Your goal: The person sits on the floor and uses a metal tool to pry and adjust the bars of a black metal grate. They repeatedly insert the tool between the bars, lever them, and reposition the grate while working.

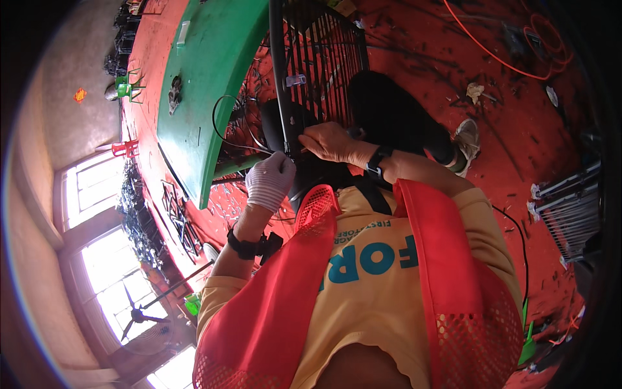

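Note:
A black frame with rows of thin bars (324,52) stands between my knees. One long dark curved bar (278,71) of it runs down to my hands. My left hand (269,181), in a white striped knit glove, is closed by the bar's lower end. A thin dark strand (216,126) loops out to the left and back to its fingertips. Bare, my right hand (330,141) is closed just right of the bar, fingers pinched; whatever is in them is hidden. A small clear plastic piece (295,80) sits on the bar higher up.
A green tabletop (194,97) rises close on the left, with a small dark object (174,94) on it. Dark scraps litter the red floor (414,52). An orange hose (479,52) lies far right, above a barred metal rack (570,211).

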Demonstrator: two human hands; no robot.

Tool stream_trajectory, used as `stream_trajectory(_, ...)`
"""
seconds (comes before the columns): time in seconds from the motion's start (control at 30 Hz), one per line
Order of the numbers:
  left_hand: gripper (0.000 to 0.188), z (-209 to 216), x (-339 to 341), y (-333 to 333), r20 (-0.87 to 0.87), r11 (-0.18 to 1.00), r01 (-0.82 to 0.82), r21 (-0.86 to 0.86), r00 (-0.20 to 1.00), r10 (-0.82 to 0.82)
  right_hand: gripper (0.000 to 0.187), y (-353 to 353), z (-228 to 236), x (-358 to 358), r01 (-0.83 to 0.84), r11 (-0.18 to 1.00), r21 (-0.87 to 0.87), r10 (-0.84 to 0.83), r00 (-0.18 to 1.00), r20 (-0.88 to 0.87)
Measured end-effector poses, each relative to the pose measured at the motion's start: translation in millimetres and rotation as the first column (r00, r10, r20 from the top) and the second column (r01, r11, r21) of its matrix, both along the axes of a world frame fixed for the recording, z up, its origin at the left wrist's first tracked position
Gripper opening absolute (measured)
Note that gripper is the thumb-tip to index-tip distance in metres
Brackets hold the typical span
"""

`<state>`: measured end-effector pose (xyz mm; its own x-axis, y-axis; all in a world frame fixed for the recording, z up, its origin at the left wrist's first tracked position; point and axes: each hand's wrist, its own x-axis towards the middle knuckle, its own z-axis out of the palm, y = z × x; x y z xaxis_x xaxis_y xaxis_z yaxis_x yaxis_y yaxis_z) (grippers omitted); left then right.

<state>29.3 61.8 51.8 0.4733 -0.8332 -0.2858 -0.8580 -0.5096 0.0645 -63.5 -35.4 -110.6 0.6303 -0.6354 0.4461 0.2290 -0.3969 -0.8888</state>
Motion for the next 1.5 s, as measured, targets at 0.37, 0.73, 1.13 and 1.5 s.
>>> stream_trajectory(0.37, 0.021, -2.0, 0.3, 2.1, 0.07, 1.0, 0.003, -0.008, 0.998, -0.002, 0.025, -1.6, 1.2, -0.5, -0.028, 0.999, -0.033, 0.025, 0.997, -0.066)
stream_trajectory(0.73, 0.023, -2.8, 0.2, 1.2, 0.097, 1.0, 0.005, 0.006, 0.995, -0.005, 0.024, -1.7, 1.3, -2.4, -0.018, 0.997, -0.073, 0.013, 0.998, -0.061)
stream_trajectory(1.13, 0.023, -2.4, -4.7, -0.1, 0.104, 1.0, -0.002, 0.006, 0.995, 0.002, 0.022, -4.2, -0.6, -3.4, -0.039, 0.998, -0.055, 0.038, 0.999, -0.017)
stream_trajectory(1.5, 0.024, -4.0, -7.3, -2.2, 0.162, 0.999, -0.02, 0.033, 0.987, 0.015, 0.022, -6.1, -3.3, -0.8, -0.012, 0.997, -0.07, 0.014, 0.999, 0.031)
